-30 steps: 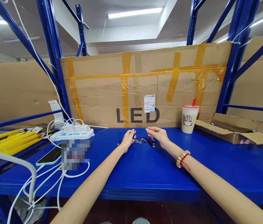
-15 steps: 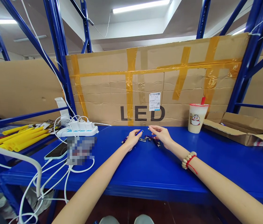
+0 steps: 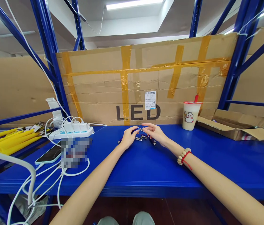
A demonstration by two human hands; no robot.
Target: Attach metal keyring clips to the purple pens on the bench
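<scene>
Left hand point(image 3: 127, 138) pinching slim blue stick point(image 3: 135, 129), right hand point(image 3: 154, 133) fingertips gripping its silvery tip

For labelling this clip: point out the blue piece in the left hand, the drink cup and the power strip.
blue piece point(image 3: 136, 128): head view, on its exposed end.
drink cup point(image 3: 190, 117): head view, on the printed side wall.
power strip point(image 3: 88, 132): head view, on the right end of its body.
</scene>
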